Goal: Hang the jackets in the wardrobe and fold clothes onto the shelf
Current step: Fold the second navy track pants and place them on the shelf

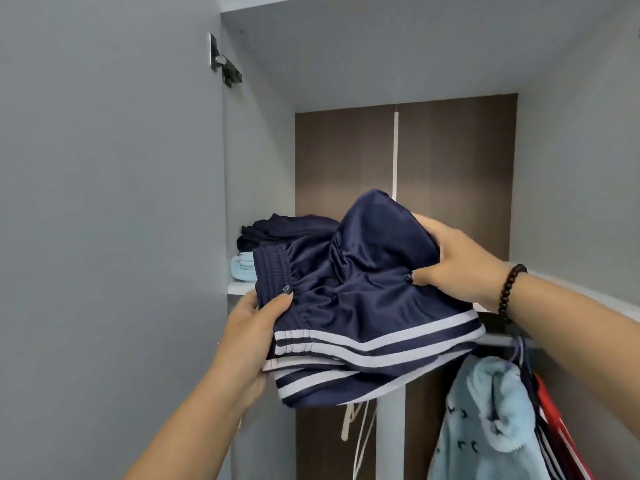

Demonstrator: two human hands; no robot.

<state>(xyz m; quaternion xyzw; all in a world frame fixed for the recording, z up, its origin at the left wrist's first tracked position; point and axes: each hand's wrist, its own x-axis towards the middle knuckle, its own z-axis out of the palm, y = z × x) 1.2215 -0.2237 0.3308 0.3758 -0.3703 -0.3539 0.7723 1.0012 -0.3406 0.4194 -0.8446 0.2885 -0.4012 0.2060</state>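
Observation:
Folded navy shorts (356, 289) with white stripes are held up in front of the wardrobe shelf (239, 287). My left hand (252, 330) grips their waistband end from below, thumb on top. My right hand (460, 261), with a dark bead bracelet at the wrist, grips the far right end. On the shelf behind lies a stack: a dark navy garment (277, 230) over a light blue one (242, 268). Below the shelf hang a light blue fleece jacket (485, 417) and a red jacket (557, 420).
The grey wardrobe door (104, 202) stands open at the left, with a metal hinge (223, 62) near its top. A brown back panel (450, 161) closes the compartment. White drawstrings (360, 427) dangle under the shorts.

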